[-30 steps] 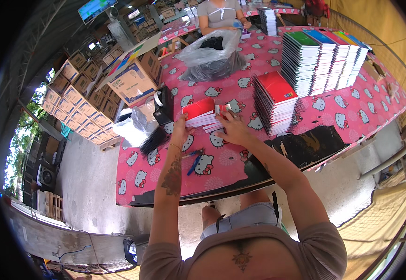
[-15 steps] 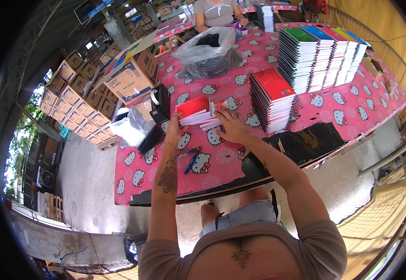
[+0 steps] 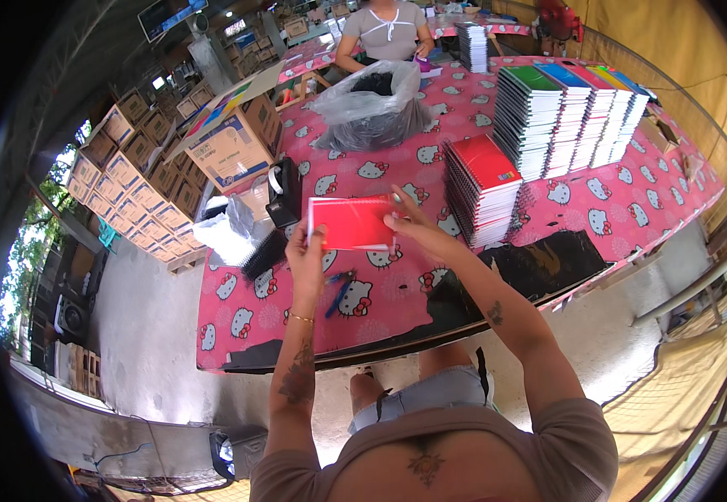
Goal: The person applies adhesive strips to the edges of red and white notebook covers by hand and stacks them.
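Observation:
A red-covered notebook (image 3: pixel 352 223) is held up above the pink table, lying crosswise between my two hands. My left hand (image 3: pixel 306 249) grips its left edge, thumb on the cover. At its right edge my right hand (image 3: pixel 418 224) pinches it between thumb and fingers. Just below the notebook, blue-handled pliers (image 3: pixel 341 294) rest on the tablecloth. To the right stands a stack of red spiral notebooks (image 3: pixel 482 192). On the left are a black dispenser-like object (image 3: pixel 284 194) and a bundle of black binding coils (image 3: pixel 265 254).
Taller stacks of spiral notebooks (image 3: pixel 560 125) stand at the back right of the table (image 3: pixel 397 322). A plastic bag of black material (image 3: pixel 373 109) sits toward the far side, where another person (image 3: pixel 384 33) works. Cardboard boxes (image 3: pixel 234 146) are piled at left.
The red notebook, earlier low with separate sheets at its right, is now raised and spread flat between both hands. My right hand has shifted to its right edge.

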`<control>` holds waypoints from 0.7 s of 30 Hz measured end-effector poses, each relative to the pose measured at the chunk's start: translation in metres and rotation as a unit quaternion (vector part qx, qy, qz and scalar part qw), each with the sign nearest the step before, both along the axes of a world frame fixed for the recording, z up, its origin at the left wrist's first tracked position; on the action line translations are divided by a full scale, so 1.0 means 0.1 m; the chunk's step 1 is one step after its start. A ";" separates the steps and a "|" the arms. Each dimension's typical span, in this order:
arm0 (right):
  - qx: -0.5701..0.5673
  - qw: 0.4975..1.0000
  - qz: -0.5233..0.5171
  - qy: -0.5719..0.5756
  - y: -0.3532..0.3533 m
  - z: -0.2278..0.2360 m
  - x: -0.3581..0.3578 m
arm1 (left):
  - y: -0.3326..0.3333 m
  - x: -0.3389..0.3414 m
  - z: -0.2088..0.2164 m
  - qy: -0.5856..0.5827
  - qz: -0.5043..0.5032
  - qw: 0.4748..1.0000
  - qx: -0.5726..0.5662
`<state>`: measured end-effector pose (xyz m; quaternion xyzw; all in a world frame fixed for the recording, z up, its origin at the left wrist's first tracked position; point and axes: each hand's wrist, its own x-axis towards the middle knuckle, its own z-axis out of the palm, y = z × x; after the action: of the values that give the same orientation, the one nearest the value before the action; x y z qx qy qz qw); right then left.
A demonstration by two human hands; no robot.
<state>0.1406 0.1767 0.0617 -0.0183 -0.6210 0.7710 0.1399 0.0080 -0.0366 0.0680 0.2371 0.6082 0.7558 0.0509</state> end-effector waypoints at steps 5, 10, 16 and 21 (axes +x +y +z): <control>0.114 0.991 0.030 0.066 0.13 0.03 0.45 | 0.13 0.54 0.41 0.207 -0.166 0.956 -0.122; 0.037 0.998 -0.007 0.056 -0.06 -0.15 0.66 | 0.37 0.81 0.72 0.361 -0.221 0.883 -0.202; -0.265 0.950 -0.118 0.119 -0.38 -0.57 0.89 | 0.08 0.83 -0.05 0.170 -0.224 0.943 -0.178; 0.105 0.981 -0.148 0.071 -0.06 -0.71 1.05 | -0.04 0.71 0.00 0.302 -0.264 0.872 -0.280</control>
<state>0.2460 0.1703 -0.0098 -0.0407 -0.6775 0.6714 0.2975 0.0788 -0.0403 0.0678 0.5812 0.6947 0.4044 0.1267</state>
